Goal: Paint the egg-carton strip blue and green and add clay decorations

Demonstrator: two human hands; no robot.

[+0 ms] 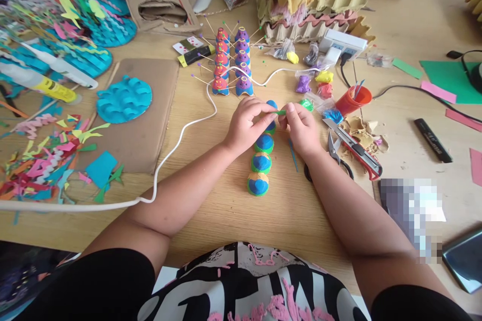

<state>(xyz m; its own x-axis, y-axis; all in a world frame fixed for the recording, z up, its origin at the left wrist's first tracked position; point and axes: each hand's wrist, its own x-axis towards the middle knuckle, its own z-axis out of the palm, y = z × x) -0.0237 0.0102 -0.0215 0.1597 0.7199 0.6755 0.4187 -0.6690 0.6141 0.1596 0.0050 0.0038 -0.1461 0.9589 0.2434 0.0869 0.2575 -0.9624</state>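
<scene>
My left hand (pixel 251 123) and my right hand (pixel 301 126) meet near the middle of the table, each pinching one end of a thin green strip (pixel 279 112). Under and beside them runs a row of egg-carton cups (pixel 261 162) covered in blue and green, its far end partly hidden by my left hand. Behind my hands stand two decorated cup rows, one red and blue (pixel 222 62), the other purple and blue (pixel 243 62), with pins and sticks poking out. A green clay packet (pixel 307 105) lies just behind my right hand.
Scissors (pixel 333 153) and a red utility knife (pixel 356 150) lie right of my right hand, near an orange cup (pixel 353 101). A white cord (pixel 181 135) crosses the left side. Paper scraps (pixel 48 165), cardboard (pixel 131 145) and a blue disc (pixel 124 99) are left; egg trays (pixel 309 0) stand behind.
</scene>
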